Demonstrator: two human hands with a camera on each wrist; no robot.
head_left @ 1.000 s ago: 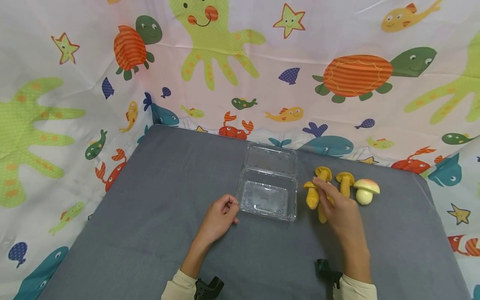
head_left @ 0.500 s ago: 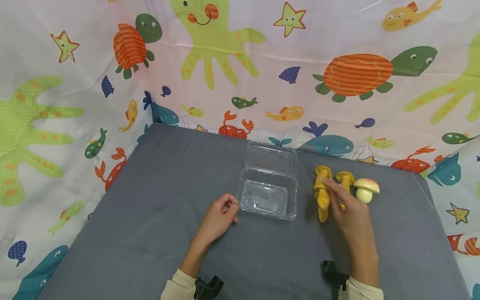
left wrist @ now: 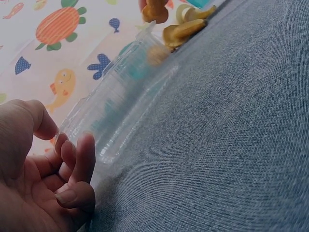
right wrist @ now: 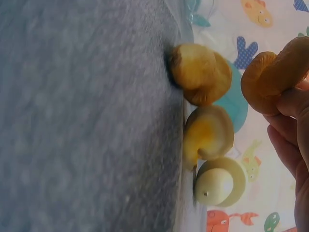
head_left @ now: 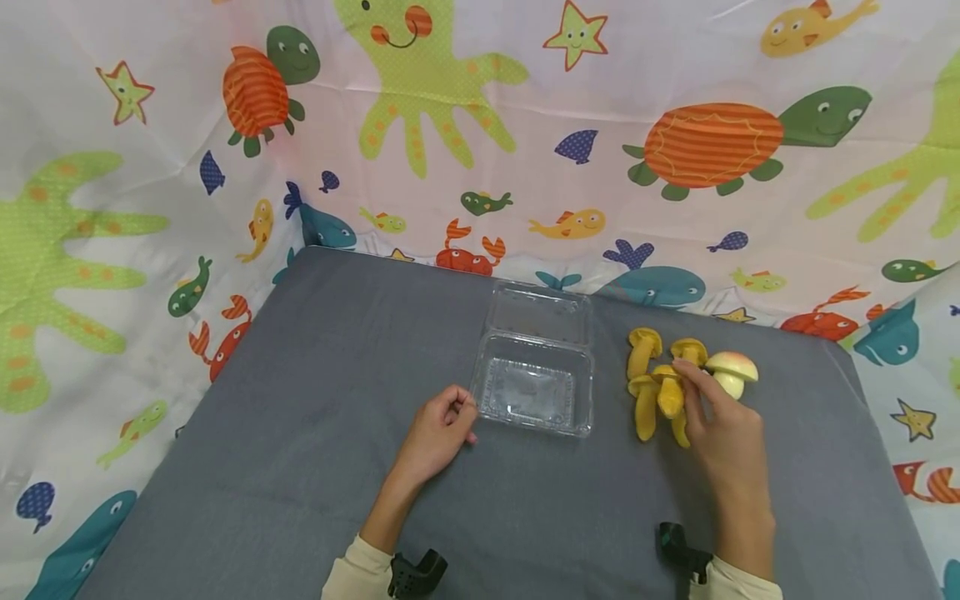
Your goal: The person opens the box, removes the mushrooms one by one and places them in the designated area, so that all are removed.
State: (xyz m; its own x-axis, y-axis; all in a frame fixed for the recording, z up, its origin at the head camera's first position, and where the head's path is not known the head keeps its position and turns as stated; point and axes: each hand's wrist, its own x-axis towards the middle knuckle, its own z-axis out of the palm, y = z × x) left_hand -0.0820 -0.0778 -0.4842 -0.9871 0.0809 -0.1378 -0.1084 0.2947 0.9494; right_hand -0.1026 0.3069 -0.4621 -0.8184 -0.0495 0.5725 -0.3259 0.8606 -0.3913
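Observation:
My right hand (head_left: 726,425) holds a yellow toy mushroom (head_left: 670,398) by its cap, above other yellow mushrooms. The right wrist view shows the held mushroom (right wrist: 280,72) between thumb and fingers, raised off the cloth. Among those lying on the cloth are one at the back left (head_left: 640,354) and one nearer the front (head_left: 645,410). A rounder pale mushroom (head_left: 732,372) with a reddish cap stands at their right. My left hand (head_left: 437,433), fingers curled, pinches the left edge of a clear plastic clamshell container (head_left: 536,423), whose lid lies open backwards.
Grey cloth (head_left: 360,333) covers the table. A curtain (head_left: 480,83) printed with sea animals hangs along the back and both sides. Each wrist carries a black camera mount (head_left: 417,573).
My right hand has moved to the right with the mushroom, away from the container and over the other yellow mushrooms. The left hand and the container keep their places.

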